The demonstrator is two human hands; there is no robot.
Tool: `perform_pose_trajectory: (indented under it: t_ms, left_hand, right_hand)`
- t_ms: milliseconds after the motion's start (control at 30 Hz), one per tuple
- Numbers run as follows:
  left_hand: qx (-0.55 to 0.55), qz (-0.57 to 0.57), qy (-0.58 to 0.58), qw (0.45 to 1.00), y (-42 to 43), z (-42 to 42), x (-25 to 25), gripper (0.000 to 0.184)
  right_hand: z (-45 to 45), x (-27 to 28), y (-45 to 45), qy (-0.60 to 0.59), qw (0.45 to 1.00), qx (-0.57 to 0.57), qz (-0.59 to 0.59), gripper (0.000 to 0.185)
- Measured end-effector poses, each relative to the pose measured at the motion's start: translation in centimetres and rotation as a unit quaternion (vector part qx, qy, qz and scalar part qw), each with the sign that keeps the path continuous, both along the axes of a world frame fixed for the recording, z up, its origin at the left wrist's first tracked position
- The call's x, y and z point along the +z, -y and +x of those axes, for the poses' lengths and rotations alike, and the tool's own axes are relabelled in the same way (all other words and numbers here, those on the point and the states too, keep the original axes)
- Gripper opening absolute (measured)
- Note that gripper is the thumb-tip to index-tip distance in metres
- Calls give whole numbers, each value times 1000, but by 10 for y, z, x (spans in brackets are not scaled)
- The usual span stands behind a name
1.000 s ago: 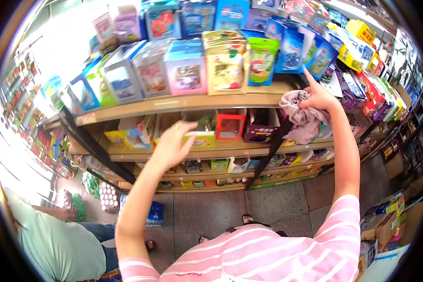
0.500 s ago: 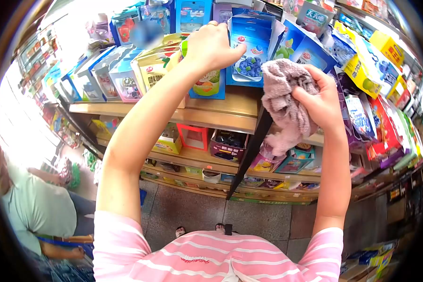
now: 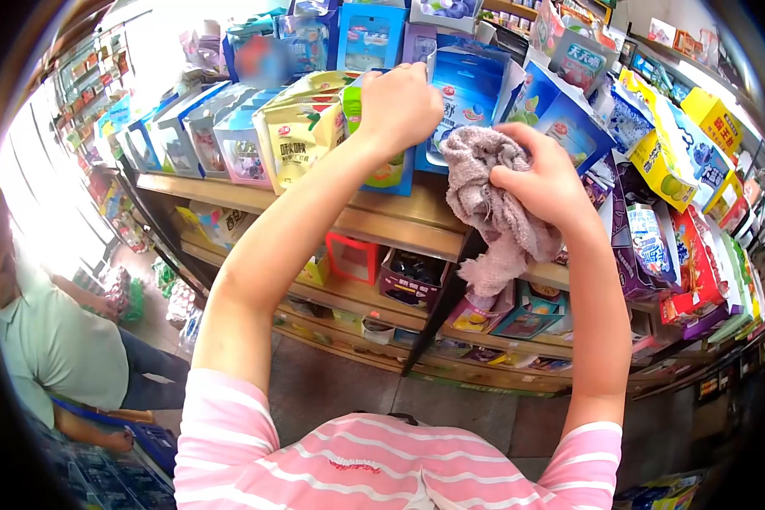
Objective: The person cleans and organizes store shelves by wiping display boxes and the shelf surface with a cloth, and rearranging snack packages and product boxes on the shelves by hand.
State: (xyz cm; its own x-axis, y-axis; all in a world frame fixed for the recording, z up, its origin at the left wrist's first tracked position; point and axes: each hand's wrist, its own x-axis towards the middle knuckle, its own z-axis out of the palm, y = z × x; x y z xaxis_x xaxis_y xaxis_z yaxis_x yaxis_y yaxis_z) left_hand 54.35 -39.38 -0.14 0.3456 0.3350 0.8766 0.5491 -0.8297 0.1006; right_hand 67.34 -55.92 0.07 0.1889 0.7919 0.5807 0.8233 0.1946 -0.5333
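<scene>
My left hand is closed, its fingers curled down at the top of a blue display box of green pouches. Whatever those fingers hold, if anything, is hidden. Just right of it stands a blue box of pouches, partly covered by a cloth. That crumpled greyish-pink cloth is bunched in my right hand, one end hanging down over the shelf front. Cream-yellow pouches stand in a box to the left of my left hand.
Candy boxes crowd the shelf on the right. Below the wooden shelf edge are lower shelves with more boxes, including a red-framed one. A person in a pale green shirt is at the left, beside blue crates.
My right hand has brought the cloth left and slightly down, across the blue box. My left hand has shifted a little right and down, its thumb now drawn in. The view has tilted slightly.
</scene>
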Motion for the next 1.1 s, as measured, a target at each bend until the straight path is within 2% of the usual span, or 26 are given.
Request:
perform_pose_trajectory:
  t_ms: [67, 100, 233, 267, 333, 400, 433, 500, 533, 567, 600, 667, 700, 767, 833, 867, 933, 1000, 1067, 1100]
  left_hand:
    - [-1, 24, -3, 1000, -1, 1, -1, 28]
    - [5, 39, -5, 999, 1, 1, 0, 24]
    - [4, 11, -68, 998, 8, -7, 7, 20]
    - [2, 8, -69, 998, 9, -9, 6, 20]
    - [-22, 18, -61, 998, 8, -14, 7, 19]
    - [-10, -1, -115, 993, 9, -18, 9, 17]
    - [-36, 22, -86, 995, 6, -17, 5, 15]
    - [13, -70, -166, 984, 17, -19, 13, 11]
    - [-8, -86, -133, 987, 10, -15, 6, 12]
    - [-26, -66, -94, 993, 3, -9, -2, 14]
    - [-7, -24, -111, 994, 4, -9, -5, 29]
    - [-20, -29, -84, 996, 10, -13, -6, 37]
    - [-22, 4, -65, 998, 9, -13, -9, 41]
    - [-29, 25, -51, 998, 9, -14, -22, 45]
    - [-42, 180, 92, 979, 13, -13, -34, 56]
    - [-78, 178, 67, 979, 14, -17, -39, 63]
    - [-164, 247, 39, 954, 25, -31, -51, 57]
    - [-221, 269, -66, 935, 34, -36, -84, 51]
    - [-247, 154, -160, 943, 38, -24, -117, 46]
    - [-234, 141, -135, 952, 37, -23, -130, 46]
  right_hand:
    - [0, 3, -7, -20, 994, 19, -106, 45]
    - [-2, 6, -8, -19, 993, 27, -112, 40]
    - [-8, 22, -21, -2, 980, 40, -193, 47]
    - [-7, 26, -24, 37, 978, 20, -207, 52]
    - [-9, 30, -29, 34, 975, 31, -219, 56]
    - [-6, 28, -36, 69, 973, 46, -214, 58]
    - [-5, 25, -36, 66, 976, 41, -205, 57]
    - [-3, 23, -40, 66, 974, 51, -210, 54]
    - [-1, 22, -40, 68, 970, 64, -223, 51]
    - [-4, 20, -37, 19, 966, 74, -246, 45]
    - [-6, 20, -32, -12, 966, 73, -247, 44]
    - [-1, 21, -17, -7, 976, 31, -215, 41]
    - [-3, 22, -6, 4, 982, -6, -186, 38]
    - [16, 22, 13, -32, 987, 24, -154, 37]
    - [36, 23, 29, -123, 985, 62, -107, 38]
    - [45, 25, 35, -174, 978, 77, -81, 39]
    - [63, 32, 42, -215, 968, 131, -20, 44]
    - [64, 48, 45, -240, 968, 56, 38, 43]
    - [33, 65, 35, -203, 964, -17, 170, 41]
    - [26, 74, 18, -220, 948, 3, 228, 39]
